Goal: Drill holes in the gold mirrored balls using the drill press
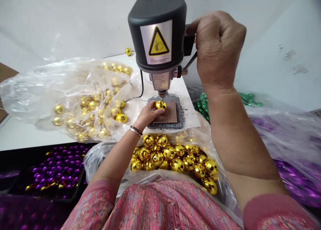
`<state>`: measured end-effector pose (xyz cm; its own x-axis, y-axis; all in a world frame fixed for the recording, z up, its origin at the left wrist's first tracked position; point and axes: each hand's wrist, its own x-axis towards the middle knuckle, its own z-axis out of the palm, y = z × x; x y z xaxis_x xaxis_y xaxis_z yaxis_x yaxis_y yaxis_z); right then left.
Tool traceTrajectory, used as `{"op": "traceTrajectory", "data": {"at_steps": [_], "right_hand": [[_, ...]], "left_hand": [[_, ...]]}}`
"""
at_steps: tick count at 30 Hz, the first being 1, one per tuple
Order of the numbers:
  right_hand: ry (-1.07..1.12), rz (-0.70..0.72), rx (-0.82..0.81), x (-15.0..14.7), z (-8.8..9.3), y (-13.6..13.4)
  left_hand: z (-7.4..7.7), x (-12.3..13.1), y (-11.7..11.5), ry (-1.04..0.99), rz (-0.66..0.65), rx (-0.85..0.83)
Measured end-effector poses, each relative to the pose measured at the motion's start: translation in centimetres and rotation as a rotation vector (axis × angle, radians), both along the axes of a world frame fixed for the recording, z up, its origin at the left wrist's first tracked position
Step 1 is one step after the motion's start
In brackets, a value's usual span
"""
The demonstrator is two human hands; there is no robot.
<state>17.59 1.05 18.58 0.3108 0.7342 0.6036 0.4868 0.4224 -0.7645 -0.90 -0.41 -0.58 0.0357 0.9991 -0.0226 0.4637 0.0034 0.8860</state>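
My left hand (149,113) pinches a shiny gold disco-style ball (161,105) on a brown board (170,113) that lies on the base of a drill press (157,32). The thin drill bit (163,98) comes down right at the top of the ball; whether it has entered cannot be made out. My right hand (219,49), up beside the machine's dark head, is closed around the end of its feed lever (190,61). Many more gold faceted balls (169,152) lie in an open clear plastic bag just in front of my body.
On the white table at left, a large clear bag (75,76) holds more gold balls. One loose ball (128,51) sits by the wall. Purple balls (60,169) fill a black tray at lower left. Bags of green pieces (202,106) and purple pieces (298,180) are at right.
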Motion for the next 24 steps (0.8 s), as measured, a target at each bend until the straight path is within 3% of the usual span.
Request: {"op": "traceTrajectory", "data": {"at_steps": [13,24], "right_hand": [[0.054,0.033,0.144,0.1,-1.0,0.0],[0.003,0.107,0.315,0.9,-3.7,-1.8]], "left_hand": [[0.0,1.4,-1.2,0.247,-0.008,0.026],[-0.6,0.9,-1.2,0.104,0.008,0.023]]}}
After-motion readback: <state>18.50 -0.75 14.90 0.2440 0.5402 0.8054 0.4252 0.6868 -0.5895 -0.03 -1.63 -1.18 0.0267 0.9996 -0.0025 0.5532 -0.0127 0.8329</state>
